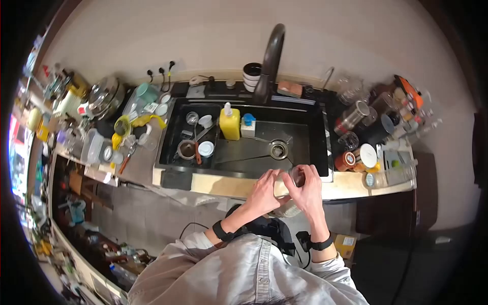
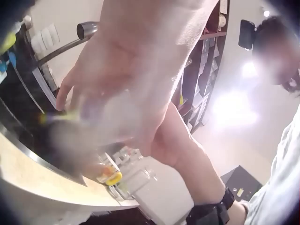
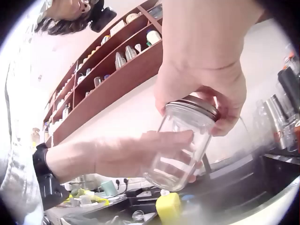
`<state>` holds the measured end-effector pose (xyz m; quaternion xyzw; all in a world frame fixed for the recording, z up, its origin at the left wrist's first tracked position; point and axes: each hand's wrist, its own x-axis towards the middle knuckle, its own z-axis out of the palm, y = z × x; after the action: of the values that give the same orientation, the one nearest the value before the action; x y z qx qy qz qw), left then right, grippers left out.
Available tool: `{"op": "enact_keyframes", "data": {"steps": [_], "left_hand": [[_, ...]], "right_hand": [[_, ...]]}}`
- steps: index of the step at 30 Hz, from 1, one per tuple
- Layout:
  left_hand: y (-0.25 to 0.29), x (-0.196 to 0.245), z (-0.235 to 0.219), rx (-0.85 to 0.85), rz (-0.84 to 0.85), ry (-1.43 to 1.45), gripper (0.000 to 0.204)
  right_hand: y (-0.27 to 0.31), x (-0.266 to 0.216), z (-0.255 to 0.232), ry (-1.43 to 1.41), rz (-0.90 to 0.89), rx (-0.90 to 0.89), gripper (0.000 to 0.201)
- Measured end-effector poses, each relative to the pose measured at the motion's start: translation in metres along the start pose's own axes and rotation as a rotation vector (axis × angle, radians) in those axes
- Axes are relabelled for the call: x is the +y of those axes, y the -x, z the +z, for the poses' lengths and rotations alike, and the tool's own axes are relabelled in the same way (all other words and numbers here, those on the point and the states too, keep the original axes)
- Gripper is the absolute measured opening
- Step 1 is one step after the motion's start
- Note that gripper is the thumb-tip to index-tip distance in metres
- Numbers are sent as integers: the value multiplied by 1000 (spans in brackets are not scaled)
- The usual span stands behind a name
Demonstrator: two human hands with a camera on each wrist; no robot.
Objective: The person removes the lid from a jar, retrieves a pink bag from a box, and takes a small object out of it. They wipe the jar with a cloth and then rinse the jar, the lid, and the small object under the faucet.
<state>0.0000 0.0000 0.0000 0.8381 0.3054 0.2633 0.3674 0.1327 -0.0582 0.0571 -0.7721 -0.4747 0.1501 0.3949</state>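
Observation:
Over the front edge of the sink, both hands hold a clear glass jar (image 3: 183,126), tilted, with a metal lid (image 3: 197,106). My right hand (image 1: 308,192) grips the lid, fingers and thumb curled round its rim in the right wrist view. My left hand (image 1: 263,194) holds the glass body lower down, its fingers showing through the glass. No contents show inside the jar. Haze blurs the left wrist view, where the left hand (image 2: 119,89) covers most of the jar.
Beyond the hands lies a black sink (image 1: 254,158) with a tall faucet (image 1: 274,56). A yellow pump bottle (image 1: 230,125) and small dishes stand in it. Jars and a flask (image 1: 353,117) crowd the right counter; containers (image 1: 93,146) and utensils cover the left.

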Motion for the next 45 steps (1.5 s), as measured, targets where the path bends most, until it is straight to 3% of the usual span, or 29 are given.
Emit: {"op": "enact_keyframes", "data": {"steps": [3,8,14,17,20,26,29,34,38,41,44,45], "left_hand": [[-11,-4,10,104,-40,19,72],[-4,-25,-17,89,-138,67,69],[-7,-39,-52,64,-108,208,55],[-4,-53,-68,-102,-216,291,53],[-3,-70,-77,-170,-209,304,53],[0,-90,-106,-100,-77,553,47],[3,-120,-107,-268,-69,624,47],[-3,-117,-132,-615,-243,904,45],[-9,-120,-133,-715,-228,1033,47],[-19,-124,-134,-916,-292,1001,45],[-24,-131,-128,-1032,-413,1162,43],[-29,-131,-124,-1010,-368,1152,48]], "right_hand": [[-21,1,0,38,-66,-29,45],[-28,-15,30,14,-124,-55,40],[-34,-28,52,130,-227,-68,37],[-37,-49,53,128,-204,-154,41],[-39,-60,58,131,-256,-220,40],[-53,-71,72,7,-467,-373,44],[-54,-78,75,-44,-511,-448,44],[-50,-94,62,-81,-494,-522,50],[-51,-96,52,-184,-472,-600,56],[-54,-92,46,-209,-514,-616,57],[-55,-91,32,-169,-514,-600,56],[-57,-88,25,-165,-490,-543,56]]}}
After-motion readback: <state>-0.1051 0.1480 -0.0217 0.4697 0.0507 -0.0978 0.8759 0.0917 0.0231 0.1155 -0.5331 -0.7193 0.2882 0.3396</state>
